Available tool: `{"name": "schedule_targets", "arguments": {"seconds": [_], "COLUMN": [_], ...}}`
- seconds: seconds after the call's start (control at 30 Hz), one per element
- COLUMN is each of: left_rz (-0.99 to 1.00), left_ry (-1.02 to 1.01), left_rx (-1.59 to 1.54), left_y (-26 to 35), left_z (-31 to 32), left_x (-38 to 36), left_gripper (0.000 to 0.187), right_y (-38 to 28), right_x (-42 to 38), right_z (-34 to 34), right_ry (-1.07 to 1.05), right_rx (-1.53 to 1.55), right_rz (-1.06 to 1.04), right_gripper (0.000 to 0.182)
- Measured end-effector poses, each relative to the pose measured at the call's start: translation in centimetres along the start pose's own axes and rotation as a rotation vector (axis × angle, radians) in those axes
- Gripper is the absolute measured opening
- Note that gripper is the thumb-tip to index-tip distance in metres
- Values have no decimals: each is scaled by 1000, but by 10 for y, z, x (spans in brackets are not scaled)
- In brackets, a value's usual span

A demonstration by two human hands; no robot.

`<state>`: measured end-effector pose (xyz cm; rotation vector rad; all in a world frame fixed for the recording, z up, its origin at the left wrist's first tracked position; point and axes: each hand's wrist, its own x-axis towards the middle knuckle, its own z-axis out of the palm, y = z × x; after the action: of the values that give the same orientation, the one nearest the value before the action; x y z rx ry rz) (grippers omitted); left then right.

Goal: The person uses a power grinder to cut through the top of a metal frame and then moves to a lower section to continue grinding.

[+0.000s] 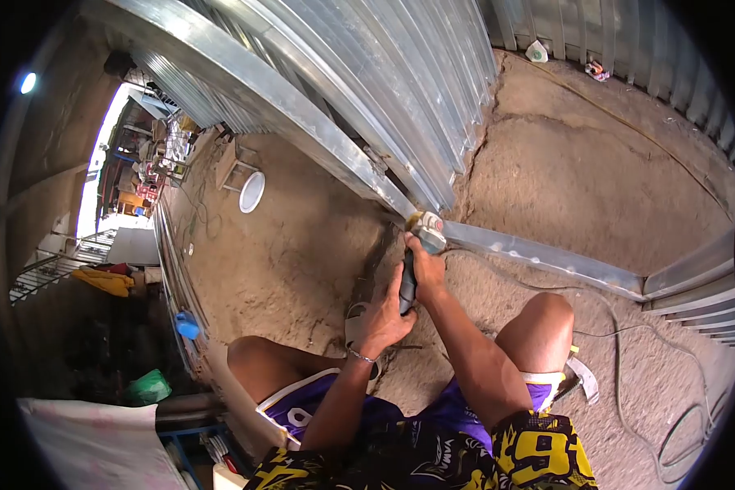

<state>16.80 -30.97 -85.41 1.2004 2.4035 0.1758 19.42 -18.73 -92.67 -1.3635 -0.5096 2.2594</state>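
An angle grinder (408,282) with a dark body and a pale metal head is gripped in both of my hands. My right hand (427,265) wraps round it close behind the head. Lower down, my left hand (385,321) closes on the rear of the body, a bracelet at its wrist. The grinder's head is right at the corner where an upright metal post (302,106) meets a metal floor rail (547,258). From this angle the disc is mostly hidden.
Corrugated metal sheets (408,73) rise beside the post. A cable (616,367) winds over the dirt floor at right, near a curved white-and-dark object (584,380). Farther left are a white basin (251,193), a small wooden table (229,163) and a blue container (186,325).
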Motion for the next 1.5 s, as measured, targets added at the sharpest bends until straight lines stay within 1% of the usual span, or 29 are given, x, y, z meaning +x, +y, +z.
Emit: {"name": "schedule_targets", "arguments": {"seconds": [0.03, 0.1, 0.17, 0.23, 0.27, 0.3, 0.37, 0.4, 0.47, 0.5, 0.57, 0.6, 0.67, 0.73, 0.8, 0.87, 0.9, 0.93, 0.97, 1.0, 1.1, 1.13, 1.2, 1.27, 1.33, 1.37, 1.4, 1.47, 1.5], "left_rz": [-3, 27, 60, -74, 26, 35, 148, 184, 93, 99, 216, 310, 217, 213, 207, -1, 55, 111, -12, -19, -40, -44, -162, -151, -64, 12, 13, -80, -39], "left_ry": [-8, -24, -44, -174, 98, 225, 391, 422, 348, 348, 132, 21, -101, 27, -30, -347, -298, -247, -287, -286, 1, -2, -43, -12, 69, 170, 168, 120, 128], "left_rx": [0, 13, 35, 133, 197, 307, 511, 640, 862, 872, 1176, 1187, 1020, 698, 198, -142, -162, -183, -162, -165, -170, -166, -61, -52, 6, 47, 46, 14, 23], "left_y": [3, -9, -10, 7, 6, 31, 37, 32, 10, -3, -21, -28, -6, 14, -8, -10, -23, -13, -6, -5, -3, 1, 11, 0, -10, -18, -14, 3, 7], "left_z": [2, 12, 0, -44, -50, -72, -94, -99, -98, -86, -65, -59, -69, -92, -87, -77, -56, -44, -37, -28, -14, -18, -30, -27, -26, -21, -26, -43, -49], "left_x": [-3, -4, 2, 23, 37, 46, 86, 107, 151, 163, 184, 180, 149, 102, 69, 37, 25, 21, 18, 19, 23, 23, 21, 22, 20, 22, 22, 24, 25], "left_gripper": [101, 99, 98, 93, 87, 87, 91, 91, 94, 94, 87, 75, 61, 54, 63, 90, 103, 116, 121, 121, 111, 111, 109, 107, 106, 104, 104, 102, 99], "right_y": [2, 10, 18, 9, 5, 7, 14, 16, 19, 20, 22, 21, 19, -4, -14, -21, -31, -31, -30, -29, -29, -28, -22, -16, -21, -24, -25, -34, -36], "right_x": [-4, 4, 14, 4, 0, 3, 11, 12, 14, 17, 22, 24, 28, 9, 1, 4, -4, -2, -1, -1, 6, 9, 14, 20, 13, 12, 13, 10, 10], "right_z": [-2, -7, -10, -11, -12, -12, -15, -16, -16, -17, -17, -16, -18, -23, -24, -21, -15, -7, 2, 9, 17, 20, 28, 35, 40, 42, 44, 46, 47], "right_ry": [-12, -12, -15, -5, 5, 7, -16, -15, -17, -17, -14, -13, -4, -47, -100, -135, -131, -134, -140, -145, -219, -252, -242, -265, -267, -278, -289, -316, -357], "right_rx": [17, -33, -85, -59, -30, -27, -27, -20, 21, 33, 74, 81, 132, 159, 160, 108, 73, 67, 113, 160, 154, 148, 172, 189, 199, 198, 196, 219, 267], "right_rz": [-32, -44, -50, -49, -47, -47, -14, -13, -65, -64, -106, -110, -159, -115, -67, 52, 51, 51, -21, -90, -5, 10, 6, -22, 8, 16, 26, 48, 74], "right_gripper": [67, 66, 65, 60, 55, 55, 70, 70, 67, 67, 53, 53, 53, 54, 55, 65, 72, 72, 74, 77, 81, 81, 82, 85, 81, 81, 81, 75, 71]}}
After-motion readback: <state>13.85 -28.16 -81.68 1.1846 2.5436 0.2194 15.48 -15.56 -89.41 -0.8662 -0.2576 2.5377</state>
